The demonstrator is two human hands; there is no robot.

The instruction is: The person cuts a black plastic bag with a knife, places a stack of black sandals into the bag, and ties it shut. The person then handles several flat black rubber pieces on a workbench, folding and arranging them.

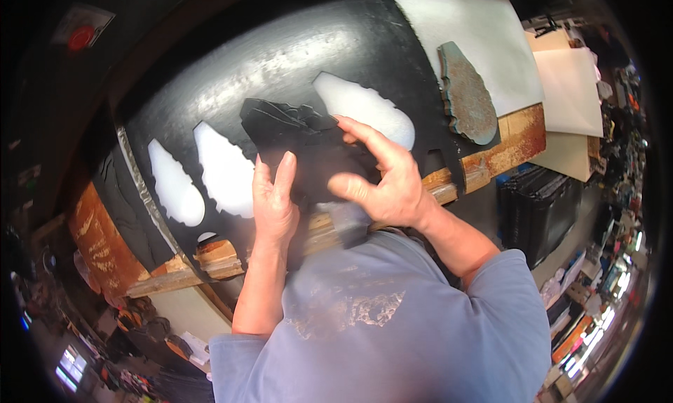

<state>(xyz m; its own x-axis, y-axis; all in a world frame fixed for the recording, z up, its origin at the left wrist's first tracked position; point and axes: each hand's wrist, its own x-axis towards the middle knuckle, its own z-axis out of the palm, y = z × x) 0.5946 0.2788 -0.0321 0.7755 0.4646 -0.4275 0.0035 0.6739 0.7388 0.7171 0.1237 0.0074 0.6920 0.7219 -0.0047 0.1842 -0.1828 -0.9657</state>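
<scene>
Several thin black sheet pieces (280, 119) with notched edges are bunched between my hands, above a large black sheet (280, 59); their lower part is blurred. My left hand (275, 203) holds them from the near left side, its thumb and a finger pointing up against the black. On the other side, my right hand (389, 182) has its index fingertip at the edge of the pieces, and its thumb is spread away. White sole-shaped areas (175, 185) show in the black sheet, at the left and behind my right hand. Whether these are cut-outs or separate pieces, I cannot tell.
A rusty, greenish sole-shaped block (468, 94) lies at the right, next to a white sheet (491, 38). Worn wooden edging (505, 147) runs along the near side of the worktop. Below it at the right stand black stacked boards (540, 199). Scraps (123, 206) hang at the left.
</scene>
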